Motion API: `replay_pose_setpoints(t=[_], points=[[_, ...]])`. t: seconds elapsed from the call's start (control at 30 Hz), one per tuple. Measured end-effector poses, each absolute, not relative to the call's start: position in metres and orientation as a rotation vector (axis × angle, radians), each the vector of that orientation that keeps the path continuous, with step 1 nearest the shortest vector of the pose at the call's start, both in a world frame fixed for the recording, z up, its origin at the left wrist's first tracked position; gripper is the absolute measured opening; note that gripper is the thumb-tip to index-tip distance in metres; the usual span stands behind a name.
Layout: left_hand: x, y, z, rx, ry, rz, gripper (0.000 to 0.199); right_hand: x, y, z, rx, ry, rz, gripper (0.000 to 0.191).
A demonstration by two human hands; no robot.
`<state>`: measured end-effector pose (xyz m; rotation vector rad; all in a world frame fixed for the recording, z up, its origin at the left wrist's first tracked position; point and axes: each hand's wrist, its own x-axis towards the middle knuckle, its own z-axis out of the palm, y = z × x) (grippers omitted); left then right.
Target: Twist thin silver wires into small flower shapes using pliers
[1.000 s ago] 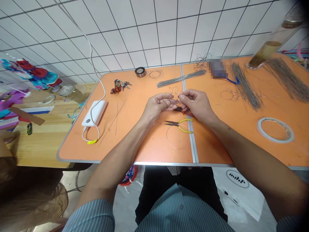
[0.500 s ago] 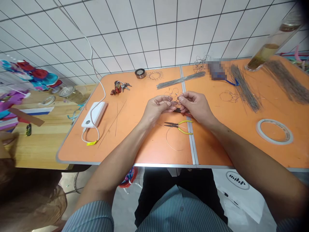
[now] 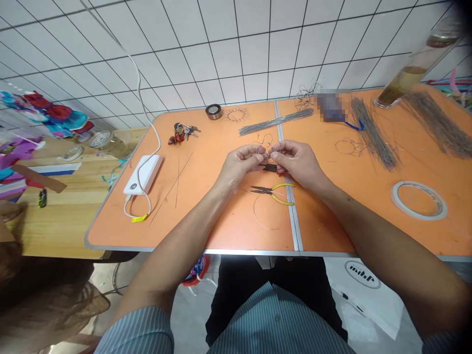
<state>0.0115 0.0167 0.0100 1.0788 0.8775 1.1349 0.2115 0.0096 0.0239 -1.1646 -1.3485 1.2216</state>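
Observation:
Both hands meet over the middle of the orange table (image 3: 236,231). My left hand (image 3: 241,164) pinches one side of a thin bent wire piece (image 3: 267,139), whose loops rise above the fingers. My right hand (image 3: 295,160) is closed on the other side of the same wire, with its fingertips almost touching the left ones. Just below the hands lie yellow-handled pliers (image 3: 282,191) with dark jaws. A dark tool with red handles (image 3: 271,167) is partly hidden under the right hand. A loose curved wire (image 3: 255,211) rests near the pliers.
Straight wires (image 3: 276,122), a tape roll (image 3: 213,112) and keys (image 3: 187,131) lie behind. At right are wire bundles (image 3: 374,135), a white tape ring (image 3: 396,196) and a glass bottle (image 3: 401,86). A white power bank (image 3: 143,175) with its cable sits left. Another person is at lower left.
My right hand has shifted slightly left, bringing its fingertips closer to the left ones on the wire. The other person at lower left has moved a little.

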Motion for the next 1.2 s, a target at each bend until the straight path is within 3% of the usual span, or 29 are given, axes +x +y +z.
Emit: replay_pose_setpoints(t=[0.23, 0.57, 1.2], points=[[0.012, 0.018, 0.008, 0.961, 0.85, 1.113, 0.033, 0.213, 0.009, 0.023, -1.13, -1.45, 1.211, 0.019], [0.012, 0.019, 0.012, 0.896, 0.862, 1.179, 0.039, 0.212, 0.01, 0.021, -1.128, -1.559, 1.128, 0.014], [0.011, 0.02, 0.008, 1.012, 0.938, 1.181, 0.029, 0.211, 0.014, 0.014, -1.146, -1.647, 0.886, 0.013]])
